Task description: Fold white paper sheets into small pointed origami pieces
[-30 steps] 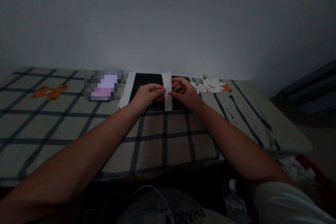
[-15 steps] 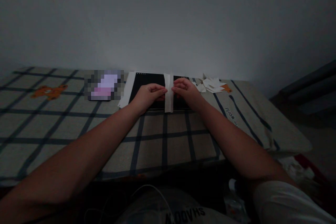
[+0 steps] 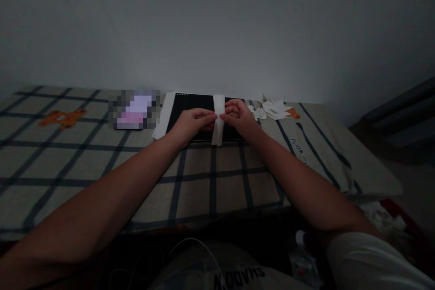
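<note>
Between my hands is a narrow white paper strip, held upright over a flat black board or folder. My left hand pinches the strip's left edge near its middle with thumb and forefinger. From the other side, my right hand pinches the right edge, its thumb close to the left fingertips; its other fingers are curled. The strip looks bent inward where the fingers meet. White paper sheets stick out beneath the left side of the black board.
A pile of white paper scraps lies right of the board. On the left rests a phone, its picture blurred. A checked cloth covers the table, which meets a grey wall. Below stands a clear bottle.
My right thumb has moved left toward my left fingertips. The paper strip, flat and straight before, now narrows and bends at the middle.
</note>
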A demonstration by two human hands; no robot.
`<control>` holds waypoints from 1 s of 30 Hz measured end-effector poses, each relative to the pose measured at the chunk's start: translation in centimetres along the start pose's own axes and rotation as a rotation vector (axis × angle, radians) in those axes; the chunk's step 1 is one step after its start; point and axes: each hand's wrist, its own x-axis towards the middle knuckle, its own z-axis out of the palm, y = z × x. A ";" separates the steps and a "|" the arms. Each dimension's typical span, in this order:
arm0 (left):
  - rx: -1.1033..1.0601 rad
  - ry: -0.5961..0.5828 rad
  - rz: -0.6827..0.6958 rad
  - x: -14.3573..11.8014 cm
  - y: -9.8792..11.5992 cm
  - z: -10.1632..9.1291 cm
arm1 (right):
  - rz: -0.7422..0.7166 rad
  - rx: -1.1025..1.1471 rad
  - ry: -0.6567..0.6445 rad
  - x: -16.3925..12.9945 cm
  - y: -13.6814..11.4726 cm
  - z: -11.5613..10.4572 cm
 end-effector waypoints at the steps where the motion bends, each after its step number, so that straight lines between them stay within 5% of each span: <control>1: -0.004 0.003 0.001 0.0 0.0 0.0 | -0.003 0.002 0.003 0.0 -0.1 0.1; 12: -0.031 0.024 -0.038 0.1 0.0 0.2 | 0.132 -0.014 0.101 0.1 -0.3 -0.1; 16: -0.026 -0.022 -0.038 0.1 -0.2 0.1 | 0.232 0.083 0.024 0.0 -0.6 -0.1; 30: 0.002 -0.047 -0.086 0.1 -0.3 0.0 | 0.180 0.067 0.036 -0.2 -1.0 -0.1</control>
